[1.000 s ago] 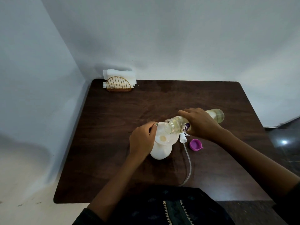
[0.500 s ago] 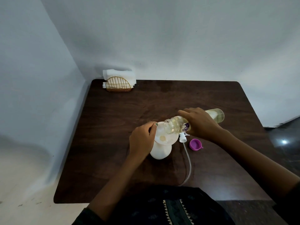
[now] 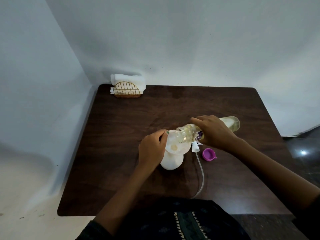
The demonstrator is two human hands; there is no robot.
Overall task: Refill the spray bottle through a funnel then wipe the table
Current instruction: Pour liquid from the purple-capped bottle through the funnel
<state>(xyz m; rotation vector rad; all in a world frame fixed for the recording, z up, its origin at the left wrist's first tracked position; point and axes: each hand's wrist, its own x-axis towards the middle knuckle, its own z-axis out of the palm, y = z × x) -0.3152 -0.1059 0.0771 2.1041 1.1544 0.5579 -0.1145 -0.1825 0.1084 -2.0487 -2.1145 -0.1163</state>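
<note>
Your left hand (image 3: 152,149) curls its fingers (image 3: 162,134) round the rim of the funnel (image 3: 176,144), which sits in the neck of the white spray bottle (image 3: 171,161) standing on the dark worktop (image 3: 131,122). Your right hand (image 3: 214,132) grips a clear bottle (image 3: 190,134) tipped nearly flat, its open mouth over the funnel bowl just beside your left fingertips; pale yellow liquid shows inside it. Just below your right fingers lies the white sprayer head (image 3: 195,147) with its thin tube (image 3: 201,174) trailing toward you. A purple cap (image 3: 208,154) rests on the worktop beside it. Well beyond both hands, at the far corner, stands a wire holder (image 3: 127,90) of white napkins (image 3: 128,79).
</note>
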